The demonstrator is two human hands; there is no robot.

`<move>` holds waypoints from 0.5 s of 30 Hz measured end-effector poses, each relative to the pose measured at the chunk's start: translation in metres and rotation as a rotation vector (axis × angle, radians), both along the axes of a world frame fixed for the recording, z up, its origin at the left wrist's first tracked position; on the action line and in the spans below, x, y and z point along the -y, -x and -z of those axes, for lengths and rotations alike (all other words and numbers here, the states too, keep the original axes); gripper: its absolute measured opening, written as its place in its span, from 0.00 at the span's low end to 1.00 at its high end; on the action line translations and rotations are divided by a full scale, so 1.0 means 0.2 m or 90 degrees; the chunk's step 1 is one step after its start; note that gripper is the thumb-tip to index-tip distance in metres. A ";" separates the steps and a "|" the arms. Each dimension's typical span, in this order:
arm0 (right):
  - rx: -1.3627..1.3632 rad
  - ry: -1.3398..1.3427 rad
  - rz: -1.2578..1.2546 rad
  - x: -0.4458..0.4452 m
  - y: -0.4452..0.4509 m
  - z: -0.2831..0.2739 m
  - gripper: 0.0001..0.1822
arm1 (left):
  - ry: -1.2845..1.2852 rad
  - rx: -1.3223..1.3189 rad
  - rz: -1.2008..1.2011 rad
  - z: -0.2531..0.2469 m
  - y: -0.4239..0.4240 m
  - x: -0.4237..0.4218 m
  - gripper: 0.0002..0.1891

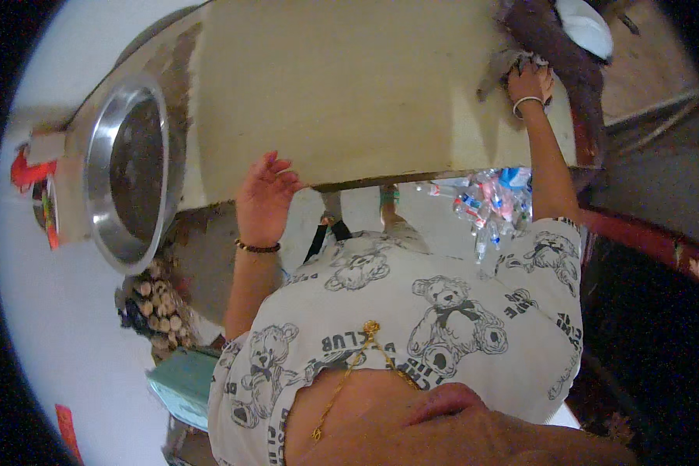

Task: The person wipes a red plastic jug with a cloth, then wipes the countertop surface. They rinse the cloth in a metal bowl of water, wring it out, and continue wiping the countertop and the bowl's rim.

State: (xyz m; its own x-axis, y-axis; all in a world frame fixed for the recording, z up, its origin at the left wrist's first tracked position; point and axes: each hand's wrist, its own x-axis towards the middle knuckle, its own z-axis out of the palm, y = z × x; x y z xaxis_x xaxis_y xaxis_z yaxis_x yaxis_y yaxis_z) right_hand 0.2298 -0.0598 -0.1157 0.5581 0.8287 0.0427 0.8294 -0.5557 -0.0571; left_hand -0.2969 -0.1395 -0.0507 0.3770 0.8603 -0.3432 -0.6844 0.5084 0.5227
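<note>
My right hand (pixel 531 83) is pressed down near the right end of a pale yellowish tabletop (pixel 326 93). Its fingers are bunched over a crumpled greyish cloth (pixel 501 64), partly covered by the hand. My left hand (pixel 268 195) hangs beside the table's front edge, holding nothing, its fingers loosely curled and apart. At the left end of the table stands a wide shiny metal basin (pixel 96 192). The basin looks dark inside, and I cannot tell what it contains.
Clear plastic bottles (pixel 483 204) lie heaped on the floor beyond my body. Cut logs (pixel 163 314) are stacked at left, near a teal box (pixel 180 384). A dark reddish-brown edge (pixel 582 76) borders the table's right end, with a white rounded object (pixel 585 26) beyond.
</note>
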 end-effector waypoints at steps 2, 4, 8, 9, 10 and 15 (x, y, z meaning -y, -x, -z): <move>0.200 -0.109 -0.092 -0.12 0.22 0.02 0.26 | 0.024 -0.006 -0.030 0.04 0.04 0.04 0.17; 0.151 -0.202 -0.284 -0.24 0.55 0.02 0.27 | 0.059 -0.022 -0.057 0.05 0.06 0.08 0.16; -0.013 -0.207 -0.470 -0.38 1.33 -0.01 0.30 | 0.043 -0.007 -0.100 0.04 0.12 0.12 0.16; -0.063 -0.210 -0.526 -0.36 1.51 -0.05 0.30 | 0.050 -0.018 -0.120 0.04 0.13 0.13 0.15; -0.077 -0.249 -0.584 -0.31 1.68 -0.06 0.30 | 0.055 -0.030 -0.134 0.03 0.15 0.14 0.15; -0.221 -0.230 -0.781 0.06 2.17 -0.09 0.25 | 0.033 -0.025 -0.177 0.08 0.21 0.18 0.13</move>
State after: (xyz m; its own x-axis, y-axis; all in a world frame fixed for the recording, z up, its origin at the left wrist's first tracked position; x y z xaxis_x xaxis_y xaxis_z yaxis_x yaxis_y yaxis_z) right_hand -0.2041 -0.0724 -0.0977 -0.5133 0.7723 0.3744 0.6916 0.6305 -0.3523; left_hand -0.3397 -0.1756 -0.0666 0.1151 0.9098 -0.3987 -0.7809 0.3309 0.5298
